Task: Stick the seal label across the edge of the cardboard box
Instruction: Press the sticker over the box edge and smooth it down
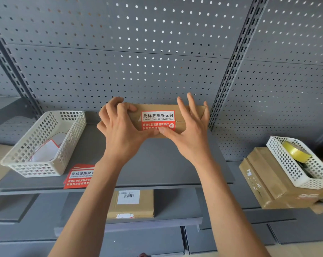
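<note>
A brown cardboard box (192,115) stands on the grey shelf (157,167) against the pegboard. A red and white seal label (158,118) lies across the box's flap seam, white part above, red part below. My left hand (120,125) grips the box's left end, fingers curled over its top edge, thumb on the label's lower edge. My right hand (190,125) has its fingers spread straight over the box's right end, and its thumb presses the label's bottom edge beside the left thumb.
A white basket (44,143) with backing papers sits at the shelf's left. Spare seal labels (79,176) lie at the shelf's front edge. A labelled parcel (131,204) rests on the lower shelf. At right, stacked boxes (271,184) carry a white basket (301,164) with yellow tape (296,151).
</note>
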The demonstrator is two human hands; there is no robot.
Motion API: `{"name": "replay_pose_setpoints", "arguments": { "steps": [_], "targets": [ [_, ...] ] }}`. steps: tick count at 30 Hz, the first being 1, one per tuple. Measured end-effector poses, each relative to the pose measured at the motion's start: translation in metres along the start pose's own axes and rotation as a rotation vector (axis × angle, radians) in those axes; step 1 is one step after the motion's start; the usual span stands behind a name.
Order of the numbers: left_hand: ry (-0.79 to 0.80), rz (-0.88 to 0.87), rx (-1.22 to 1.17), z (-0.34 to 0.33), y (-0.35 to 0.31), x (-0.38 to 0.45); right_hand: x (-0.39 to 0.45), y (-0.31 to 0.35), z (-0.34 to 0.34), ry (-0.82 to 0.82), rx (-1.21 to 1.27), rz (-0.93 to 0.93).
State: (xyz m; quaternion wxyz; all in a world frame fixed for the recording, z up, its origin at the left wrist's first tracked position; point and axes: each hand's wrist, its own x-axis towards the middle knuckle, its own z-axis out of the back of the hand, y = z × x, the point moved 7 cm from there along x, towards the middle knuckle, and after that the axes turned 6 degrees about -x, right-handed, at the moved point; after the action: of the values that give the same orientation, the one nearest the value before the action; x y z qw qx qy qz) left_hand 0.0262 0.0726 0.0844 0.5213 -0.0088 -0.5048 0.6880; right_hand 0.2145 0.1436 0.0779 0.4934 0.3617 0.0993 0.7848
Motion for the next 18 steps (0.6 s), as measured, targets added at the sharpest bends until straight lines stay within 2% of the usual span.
{"name": "replay_pose_setpoints", "arguments": {
  "steps": [18],
  "targets": [
    [0.089,-0.024,-0.13,0.011,0.009,0.005,0.004,-0.008,0.006,0.007,0.158,0.009]
  ]
}}
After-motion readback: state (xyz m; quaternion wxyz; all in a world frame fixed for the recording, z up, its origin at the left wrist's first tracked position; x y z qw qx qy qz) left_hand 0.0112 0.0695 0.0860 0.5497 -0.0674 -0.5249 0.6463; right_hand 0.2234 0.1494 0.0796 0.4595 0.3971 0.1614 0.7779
